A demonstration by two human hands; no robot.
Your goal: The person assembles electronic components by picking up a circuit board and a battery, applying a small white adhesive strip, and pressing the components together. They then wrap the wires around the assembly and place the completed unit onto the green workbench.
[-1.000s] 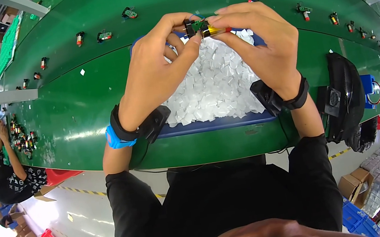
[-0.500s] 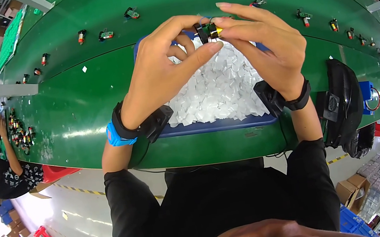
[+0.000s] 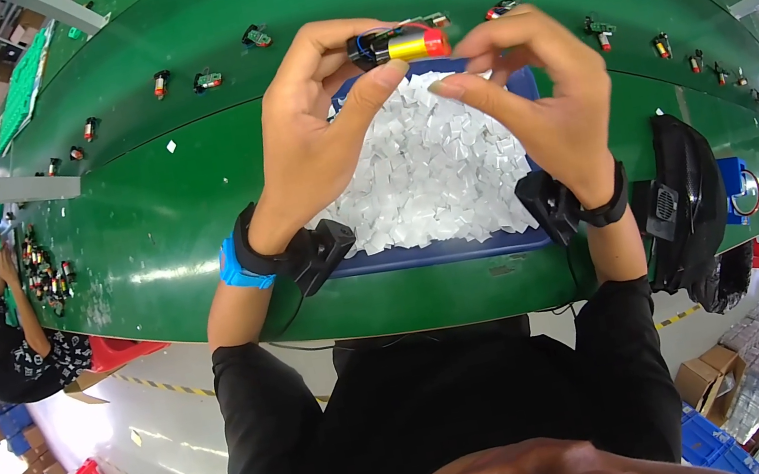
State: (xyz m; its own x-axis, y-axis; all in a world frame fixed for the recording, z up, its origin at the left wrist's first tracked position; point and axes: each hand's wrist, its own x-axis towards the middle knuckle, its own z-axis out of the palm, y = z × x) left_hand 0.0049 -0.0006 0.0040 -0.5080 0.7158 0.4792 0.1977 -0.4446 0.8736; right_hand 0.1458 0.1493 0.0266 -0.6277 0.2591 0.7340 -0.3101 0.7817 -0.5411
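My left hand (image 3: 307, 143) pinches a small battery assembly (image 3: 412, 48) by its black end, between thumb and fingers. Its cylinder is yellow with a red tip that points right. Thin wires and part of a green circuit board show along its upper side. Just right of the red tip, my right hand (image 3: 562, 93) is open, thumb and fingers bent and apart, with nothing seen between them. Below both hands a blue tray (image 3: 423, 256) holds a heap of small white pieces (image 3: 449, 169).
Similar assemblies (image 3: 208, 81) lie in a line along the green bench (image 3: 133, 219). A black bag (image 3: 688, 203) lies right of my arm. At far left a co-worker (image 3: 17, 341) sits by a pile of assemblies (image 3: 52, 279). Cables hang near my wrists.
My right hand has come off the assembly and opened. The assembly has been turned in my left hand, so its yellow side and red tip now show.
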